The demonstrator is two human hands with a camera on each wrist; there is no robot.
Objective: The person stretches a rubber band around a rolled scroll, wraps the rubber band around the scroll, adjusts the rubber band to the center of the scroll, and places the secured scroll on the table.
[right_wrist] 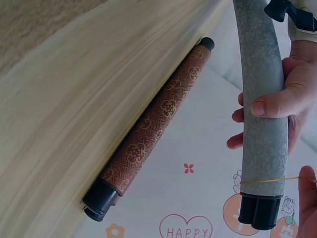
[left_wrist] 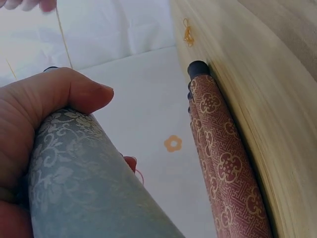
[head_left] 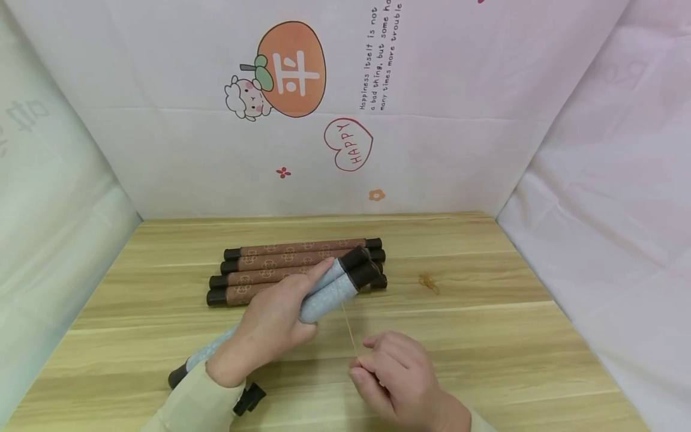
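My left hand (head_left: 275, 318) grips two light blue patterned scrolls (head_left: 329, 297) with black end knobs, held side by side and tilted above the table. In the left wrist view its thumb lies over the pale floral scroll (left_wrist: 94, 173). A thin yellow rubber band (head_left: 349, 329) crosses the scrolls near their far ends, as the right wrist view shows. My right hand (head_left: 402, 375) pinches this band between thumb and fingers and pulls it taut toward the front. In the right wrist view, only part of the right hand (right_wrist: 308, 198) shows at the edge.
Several brown patterned scrolls (head_left: 288, 254) with black ends lie in a row behind the left hand. A small tangle of yellow rubber bands (head_left: 428, 283) lies to their right on the wood-grain table (head_left: 486, 336). A printed white cloth (head_left: 432, 150) stands behind.
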